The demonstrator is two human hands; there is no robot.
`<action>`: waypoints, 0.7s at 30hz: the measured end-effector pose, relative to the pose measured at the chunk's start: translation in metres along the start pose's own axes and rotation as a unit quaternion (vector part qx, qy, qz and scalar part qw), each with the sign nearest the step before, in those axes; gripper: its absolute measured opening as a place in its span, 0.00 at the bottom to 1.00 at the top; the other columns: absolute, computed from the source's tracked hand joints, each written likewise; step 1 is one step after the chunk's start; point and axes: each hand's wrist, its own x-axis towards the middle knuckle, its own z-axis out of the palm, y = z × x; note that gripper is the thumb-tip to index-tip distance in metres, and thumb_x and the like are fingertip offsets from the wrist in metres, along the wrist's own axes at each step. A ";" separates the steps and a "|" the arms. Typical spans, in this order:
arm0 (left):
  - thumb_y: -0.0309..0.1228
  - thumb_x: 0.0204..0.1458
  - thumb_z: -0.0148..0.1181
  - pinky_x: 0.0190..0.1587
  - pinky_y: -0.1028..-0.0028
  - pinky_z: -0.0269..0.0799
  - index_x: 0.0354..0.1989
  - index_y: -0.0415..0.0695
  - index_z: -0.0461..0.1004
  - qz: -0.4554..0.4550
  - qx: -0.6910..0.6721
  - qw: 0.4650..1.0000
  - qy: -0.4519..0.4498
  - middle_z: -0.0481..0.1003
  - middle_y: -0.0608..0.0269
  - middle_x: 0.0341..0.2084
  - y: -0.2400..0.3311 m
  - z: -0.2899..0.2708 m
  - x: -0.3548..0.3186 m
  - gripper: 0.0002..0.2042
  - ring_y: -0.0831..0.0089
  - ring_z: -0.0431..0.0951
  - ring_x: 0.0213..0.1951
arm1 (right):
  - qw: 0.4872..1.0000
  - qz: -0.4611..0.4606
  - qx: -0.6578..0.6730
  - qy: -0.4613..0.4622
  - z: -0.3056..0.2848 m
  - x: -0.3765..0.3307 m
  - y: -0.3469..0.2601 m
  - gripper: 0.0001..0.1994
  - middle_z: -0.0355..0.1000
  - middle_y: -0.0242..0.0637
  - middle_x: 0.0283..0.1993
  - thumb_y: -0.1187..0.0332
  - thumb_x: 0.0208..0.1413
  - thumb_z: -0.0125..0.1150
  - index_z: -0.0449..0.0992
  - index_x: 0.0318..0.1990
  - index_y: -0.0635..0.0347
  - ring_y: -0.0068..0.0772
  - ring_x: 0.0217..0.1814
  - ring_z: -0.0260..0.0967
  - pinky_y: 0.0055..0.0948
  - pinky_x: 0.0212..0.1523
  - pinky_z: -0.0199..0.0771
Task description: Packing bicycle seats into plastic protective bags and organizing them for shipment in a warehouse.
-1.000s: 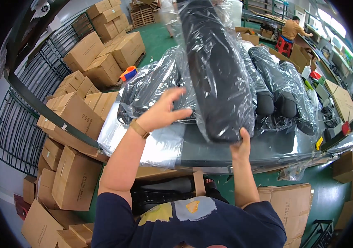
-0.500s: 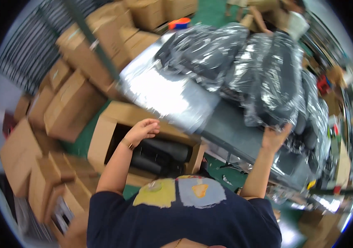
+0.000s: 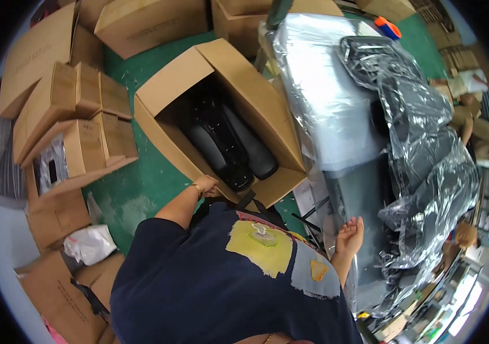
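Observation:
A tall open cardboard box (image 3: 167, 94) stands on the floor before me, its flaps spread. Inside lie black padded, cushion-like pieces (image 3: 207, 146), some glossy. My left hand (image 3: 205, 184), with a band at the wrist, is at the box's near edge, fingers curled closed over the rim. My right hand (image 3: 350, 236) is palm up beside the table, fingers apart and loosely bent, holding nothing. To its right, dark padded pieces in clear plastic wrap (image 3: 428, 155) are heaped on the table (image 3: 350, 189).
Clear plastic sheeting (image 3: 325, 86) covers the table's far end, next to an upright post (image 3: 279, 14). Several cardboard boxes (image 3: 150, 26) stand to the left and behind. A white plastic bag (image 3: 90, 245) lies at left. An orange and blue tape dispenser (image 3: 388, 27) and another person (image 3: 474, 123) are beyond the table.
I have turned left, so the open box now sits centrally and the table at right. My right hand has come away from the wrapped pieces; my left hand has lowered to the box's edge.

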 end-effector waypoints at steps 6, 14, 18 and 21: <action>0.36 0.49 0.56 0.21 0.71 0.69 0.31 0.44 0.73 0.106 0.112 0.988 -0.016 0.73 0.63 0.21 0.004 0.034 0.037 0.08 0.74 0.73 0.20 | 0.647 -0.342 -0.669 -0.131 0.104 0.042 0.027 0.06 0.71 0.34 0.30 0.70 0.50 0.63 0.72 0.31 0.61 0.24 0.29 0.69 0.22 0.31 0.70; 0.32 0.53 0.51 0.22 0.74 0.67 0.35 0.44 0.70 0.116 0.104 0.987 0.023 0.71 0.66 0.24 0.026 0.062 0.136 0.07 0.75 0.72 0.25 | 0.436 -0.503 -0.724 -0.181 0.100 0.107 0.052 0.19 0.56 0.33 0.20 0.67 0.33 0.72 0.60 0.17 0.55 0.37 0.22 0.55 0.32 0.24 0.54; 0.40 0.50 0.57 0.50 0.65 0.66 0.44 0.35 0.70 0.084 0.111 0.985 0.099 0.75 0.46 0.40 0.055 0.068 0.206 0.20 0.54 0.73 0.47 | 0.458 -0.469 -0.733 -0.180 0.091 0.106 0.048 0.17 0.52 0.34 0.20 0.73 0.32 0.66 0.57 0.17 0.56 0.35 0.22 0.50 0.31 0.24 0.49; 0.43 0.50 0.58 0.53 0.65 0.64 0.49 0.34 0.66 0.116 0.131 0.967 0.186 0.71 0.46 0.48 0.086 0.067 0.265 0.26 0.53 0.70 0.51 | 0.470 -0.442 -0.738 -0.198 0.085 0.106 0.041 0.17 0.49 0.34 0.20 0.74 0.32 0.64 0.55 0.17 0.56 0.35 0.24 0.49 0.30 0.26 0.48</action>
